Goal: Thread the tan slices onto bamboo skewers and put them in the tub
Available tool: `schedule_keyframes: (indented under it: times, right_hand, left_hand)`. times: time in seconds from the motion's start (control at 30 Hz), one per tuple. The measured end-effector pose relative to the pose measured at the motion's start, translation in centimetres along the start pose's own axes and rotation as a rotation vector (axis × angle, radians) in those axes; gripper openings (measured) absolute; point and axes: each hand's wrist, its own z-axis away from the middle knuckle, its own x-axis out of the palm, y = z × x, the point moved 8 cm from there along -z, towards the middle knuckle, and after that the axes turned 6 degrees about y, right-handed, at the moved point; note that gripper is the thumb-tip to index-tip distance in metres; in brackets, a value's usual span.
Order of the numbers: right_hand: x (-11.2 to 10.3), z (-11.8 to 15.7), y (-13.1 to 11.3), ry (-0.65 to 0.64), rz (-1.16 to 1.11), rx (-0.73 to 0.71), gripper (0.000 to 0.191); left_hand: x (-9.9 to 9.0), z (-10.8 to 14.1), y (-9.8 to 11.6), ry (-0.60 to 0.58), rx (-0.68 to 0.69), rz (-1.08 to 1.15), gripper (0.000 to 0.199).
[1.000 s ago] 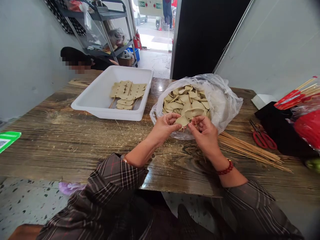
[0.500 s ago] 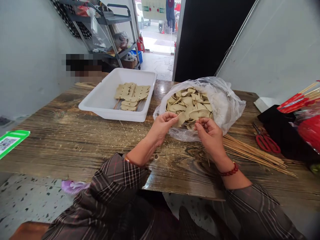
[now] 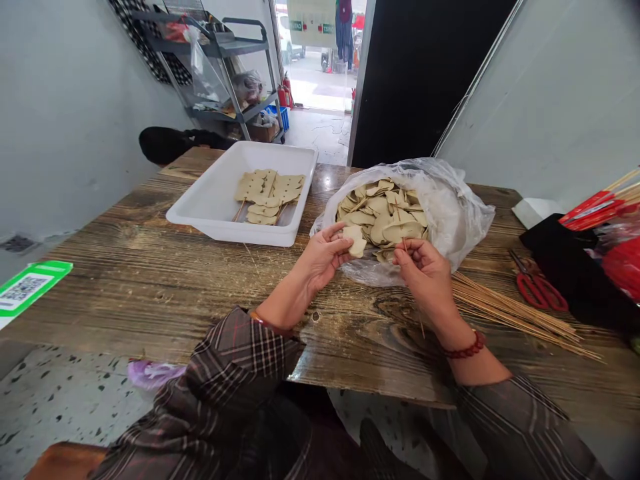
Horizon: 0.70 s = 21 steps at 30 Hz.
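My left hand point(image 3: 323, 259) pinches a flat beige slice point(image 3: 355, 241) with a wavy edge, its kind unclear, at the front of an open clear plastic bag point(image 3: 453, 207). Inside the bag lies a heap of similar slices point(image 3: 373, 207). My right hand point(image 3: 425, 270) grips a thin bamboo skewer point(image 3: 421, 327), whose lower end sticks out below the palm. At the skewer's upper end is another beige slice point(image 3: 403, 231), seemingly threaded on it. A white plastic tub point(image 3: 200, 213) to the left holds several skewered slices point(image 3: 270, 190).
Loose bamboo skewers point(image 3: 520, 313) lie right of my right hand. Beyond them are red-handled scissors point(image 3: 543, 291) and a black box point(image 3: 565, 260) with red-wrapped sticks. A green-edged QR card point(image 3: 35, 287) is at the table's left end. A grey cart point(image 3: 240, 47) stands behind.
My left hand has drawn its slice slightly away from the heap and turned it to face me more. My right hand keeps its grip on the skewer. The view has shifted slightly.
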Motion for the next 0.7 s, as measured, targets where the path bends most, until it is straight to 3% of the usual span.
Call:
schedule_keyframes:
  times: [0.27,0.57,0.7]
  right_hand:
    - [0.4,0.3,-0.1,-0.044,-0.017,0.031,0.021]
    - [1.9,1.4,0.1,-0.229,-0.022,0.112,0.028]
    - [2.6,1.9,-0.3,-0.305,0.064,0.065,0.025]
  left_hand:
    - [0.6,0.2,-0.3,-0.063,-0.001,0.001,0.027]
    - [-0.6,-0.3,0.9,0.028,0.106,-0.019,0.023]
    - [-0.7,-0.4,1.5,0.050,0.154,-0.015,0.024]
